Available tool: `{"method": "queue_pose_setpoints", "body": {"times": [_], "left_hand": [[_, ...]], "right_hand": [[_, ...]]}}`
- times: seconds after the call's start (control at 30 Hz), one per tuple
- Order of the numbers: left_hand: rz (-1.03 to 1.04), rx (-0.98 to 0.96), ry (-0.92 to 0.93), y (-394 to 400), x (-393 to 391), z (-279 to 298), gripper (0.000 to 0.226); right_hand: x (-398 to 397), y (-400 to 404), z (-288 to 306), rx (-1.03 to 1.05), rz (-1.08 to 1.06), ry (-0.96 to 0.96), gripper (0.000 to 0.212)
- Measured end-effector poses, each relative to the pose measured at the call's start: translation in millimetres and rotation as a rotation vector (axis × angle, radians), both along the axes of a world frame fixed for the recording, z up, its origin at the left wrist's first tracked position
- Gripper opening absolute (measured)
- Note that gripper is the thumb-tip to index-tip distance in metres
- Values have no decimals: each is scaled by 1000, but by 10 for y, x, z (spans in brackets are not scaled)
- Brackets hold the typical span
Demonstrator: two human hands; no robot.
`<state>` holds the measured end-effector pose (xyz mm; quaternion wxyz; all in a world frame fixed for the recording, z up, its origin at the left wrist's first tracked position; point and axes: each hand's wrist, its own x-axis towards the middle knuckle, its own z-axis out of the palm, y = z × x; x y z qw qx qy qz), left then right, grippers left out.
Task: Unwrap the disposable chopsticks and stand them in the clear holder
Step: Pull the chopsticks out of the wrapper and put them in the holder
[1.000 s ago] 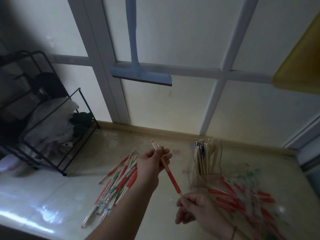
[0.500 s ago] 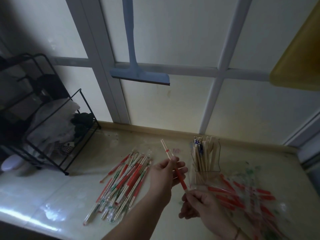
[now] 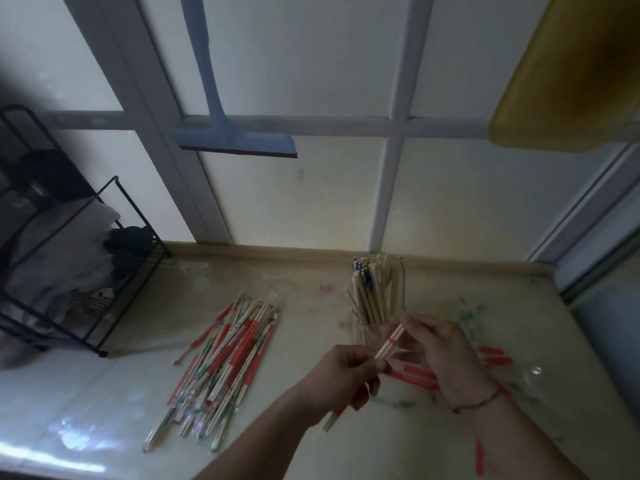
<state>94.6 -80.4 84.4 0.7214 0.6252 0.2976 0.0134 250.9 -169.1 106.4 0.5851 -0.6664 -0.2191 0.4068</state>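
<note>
1. The worktop [image 3: 311, 445] is smooth and glossy, throwing back pale glare, with faint stains.
2. The chopsticks [image 3: 369, 296] are bare, matt, pale wood.
3. The holder [image 3: 398, 299] is clear plastic.
4. The wrapped chopsticks [image 3: 225, 362] lie in thin, shiny film printed red and green.
5. The rack [image 3: 114, 244] is black matt wire.
6. The squeegee [image 3: 235, 142] is blue matt plastic.

Head view, close, angled down over counter [image 3: 346, 445].

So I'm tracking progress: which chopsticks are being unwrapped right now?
The pair held between both hands, left hand and right hand; the pile lies wrapped, others stand in the holder.
</note>
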Motion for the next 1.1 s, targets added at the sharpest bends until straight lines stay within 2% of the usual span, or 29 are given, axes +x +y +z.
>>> {"method": "queue_pose_setpoints", "body": {"times": [0.13, 0.23, 0.27, 0.33, 0.37, 0.47, 0.57, 0.63, 0.73, 0.83, 0.97, 1.03, 1.1], "left_hand": [[-19, 35, 19, 7, 2, -144, 20], [-68, 144, 110, 62, -20, -299, 21], [-93, 204, 160, 85, -21, -350, 22], [-161, 392, 261, 109, 12, -483, 23], [-186, 484, 293, 105, 46, -552, 22], [-182, 609, 346, 33, 202, -701, 22], [-171, 881, 338, -91, 357, -781, 38], [-113, 979, 230, -213, 436, -692, 45], [32, 675, -79, -425, 598, -338, 49], [219, 491, -246, -550, 822, -130, 54], [516, 69, -354, -583, 964, 23, 46], [551, 22, -336, -510, 931, 66, 47], [472, 32, -311, -418, 874, 49, 46]], "right_hand": [[290, -91, -8, 42, -176, 115, 24], [659, -214, 34, 109, -307, 143, 21], [790, -278, 71, 142, -336, 133, 27], [1052, -412, 142, 182, -377, 135, 55], [1160, -470, 163, 212, -393, 148, 57], [1311, -569, 205, 274, -396, 215, 22], [1331, -589, 140, 257, -455, 298, 23], [1276, -590, 89, 254, -505, 398, 33], [1074, -541, -34, 220, -522, 563, 45], [742, -438, -232, 189, -461, 668, 49], [468, -388, -353, 142, -383, 688, 24], [474, -457, -415, 70, -389, 522, 26], [558, -514, -382, -22, -366, 99, 45]]}}
